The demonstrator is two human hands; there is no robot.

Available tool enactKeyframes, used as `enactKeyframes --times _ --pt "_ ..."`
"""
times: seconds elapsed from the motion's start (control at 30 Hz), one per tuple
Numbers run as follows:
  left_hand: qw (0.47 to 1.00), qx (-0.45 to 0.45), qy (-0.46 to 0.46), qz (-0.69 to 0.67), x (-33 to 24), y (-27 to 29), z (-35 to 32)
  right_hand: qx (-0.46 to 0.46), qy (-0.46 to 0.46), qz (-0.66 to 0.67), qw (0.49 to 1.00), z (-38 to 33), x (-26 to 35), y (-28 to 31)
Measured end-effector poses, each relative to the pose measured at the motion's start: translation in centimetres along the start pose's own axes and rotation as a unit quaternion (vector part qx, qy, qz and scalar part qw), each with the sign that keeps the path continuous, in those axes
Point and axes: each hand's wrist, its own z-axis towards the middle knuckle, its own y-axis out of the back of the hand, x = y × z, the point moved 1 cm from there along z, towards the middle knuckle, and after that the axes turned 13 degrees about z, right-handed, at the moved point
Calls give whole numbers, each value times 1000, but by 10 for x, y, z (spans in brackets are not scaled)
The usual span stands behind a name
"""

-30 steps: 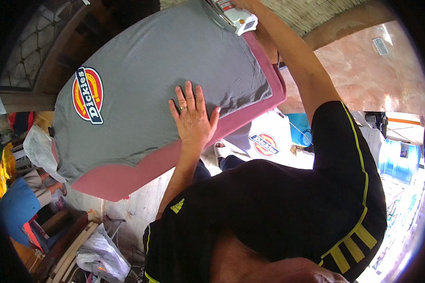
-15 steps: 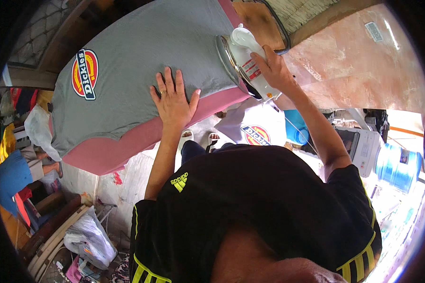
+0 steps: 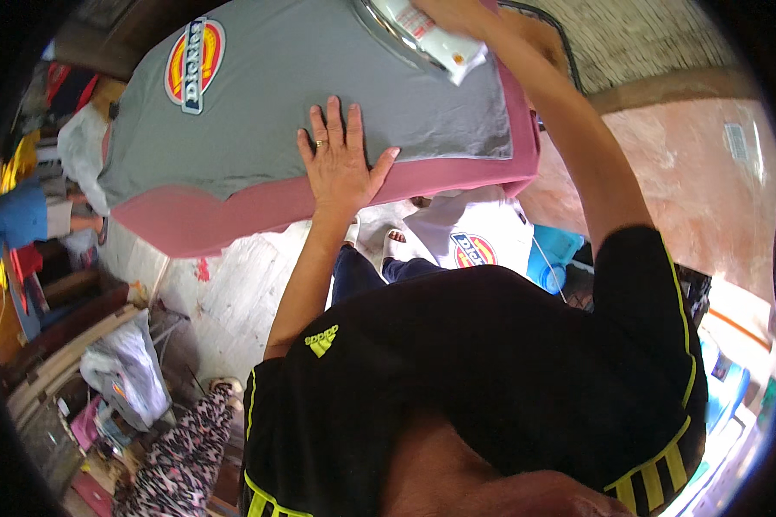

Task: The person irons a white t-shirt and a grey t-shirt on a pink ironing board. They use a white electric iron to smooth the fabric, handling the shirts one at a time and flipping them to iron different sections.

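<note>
A grey T-shirt (image 3: 276, 103) lies spread over a pink padded ironing board (image 3: 190, 222), with a round red-and-yellow print (image 3: 195, 65) at its left side. My left hand (image 3: 340, 159) rests flat on the shirt near its front edge, fingers spread, a ring on one finger. At the top edge of the view my right hand (image 3: 457, 13) grips a white iron (image 3: 435, 45); its fingers are partly cut off and blurred. The iron's shiny metal base faces the shirt at the far right part of the board.
A pale printed shirt (image 3: 457, 228) hangs below the board by my feet. A blue container (image 3: 553, 258) stands right of it. Plastic bags (image 3: 134, 370) lie lower left. One person in blue (image 3: 13, 220) is at the left; another in patterned clothing (image 3: 181, 457) is lower left.
My right hand has pushed the iron farther away, up toward the top edge. My left hand stays flat on the shirt. The view has shifted, and patterned clothing now shows at lower left.
</note>
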Motion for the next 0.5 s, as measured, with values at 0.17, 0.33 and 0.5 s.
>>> enactKeyframes --times 0.17,0.33,0.5 --pt "997 8 77 9 21 7 -32 115 -15 21 993 -102 97 -5" --pt "983 18 162 88 78 15 -57 197 43 0 979 -82 131 -25" --pt "974 -12 205 94 114 20 -69 131 136 -17 982 29 105 -63"
